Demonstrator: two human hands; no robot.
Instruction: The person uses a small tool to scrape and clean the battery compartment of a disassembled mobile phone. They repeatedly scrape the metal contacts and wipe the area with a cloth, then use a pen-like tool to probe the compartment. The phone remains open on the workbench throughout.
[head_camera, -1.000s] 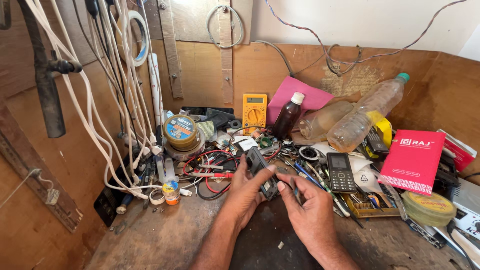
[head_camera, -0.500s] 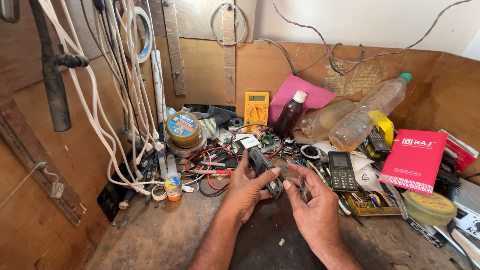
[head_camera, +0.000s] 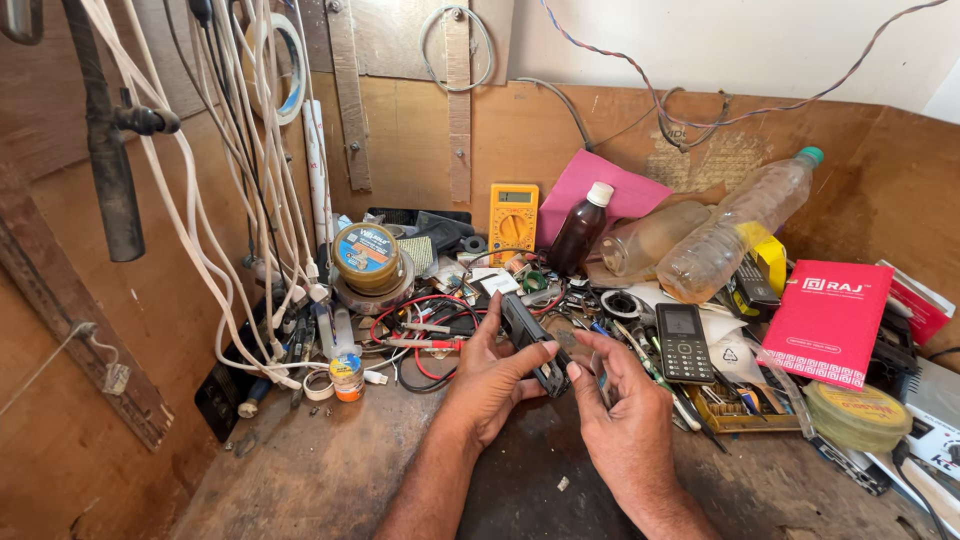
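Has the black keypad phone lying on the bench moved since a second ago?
No. The black keypad phone lies in the same spot, just left of the red box, below the clear plastic bottle.

— Standing at the back: yellow multimeter (head_camera: 513, 207), dark brown bottle (head_camera: 579, 234).
— Lying right: clear plastic bottle (head_camera: 739, 229), red booklet (head_camera: 827, 322), black keypad phone (head_camera: 684, 343). Hanging left: white cables (head_camera: 235, 190).

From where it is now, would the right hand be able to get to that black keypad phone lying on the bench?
Probably yes. The right hand sits just left of the black keypad phone, which lies face up on top of the clutter with nothing over it. The hand's fingertips are at the small dark device, though.
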